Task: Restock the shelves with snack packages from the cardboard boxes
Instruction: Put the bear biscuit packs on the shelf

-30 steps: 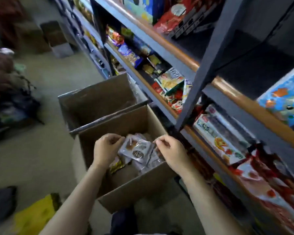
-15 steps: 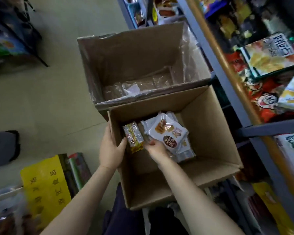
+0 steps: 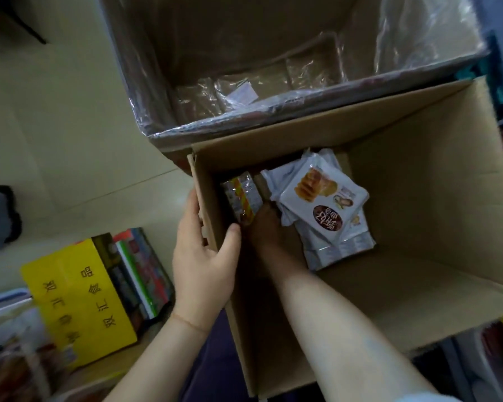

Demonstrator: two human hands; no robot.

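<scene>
The left hand (image 3: pixel 202 256) grips the near left wall of the open cardboard box (image 3: pixel 418 256): thumb hooked inside, fingers laid along the outside of the corrugated edge. The right hand (image 3: pixel 266 224) is sunk deep in the box, down in shadow at the bottom, its fingers against the stack of white snack packets (image 3: pixel 320 204) and just beside a small crinkly packet (image 3: pixel 241 198) with orange and yellow print that leans on the left wall. Whether those fingers have closed on anything I cannot tell; they are dark and partly hidden.

The white packets are flat, glossy pouches piled loosely in the box's middle, the top one printed with golden pastry and a dark round label. The box itself is plain brown card, matte, with its flaps folded out.

Right behind it, touching, sits a second carton (image 3: pixel 273 68) lined with clear, wrinkled plastic film. On the pale floor to the left stands a bright yellow box (image 3: pixel 79 303) with printed characters.
</scene>
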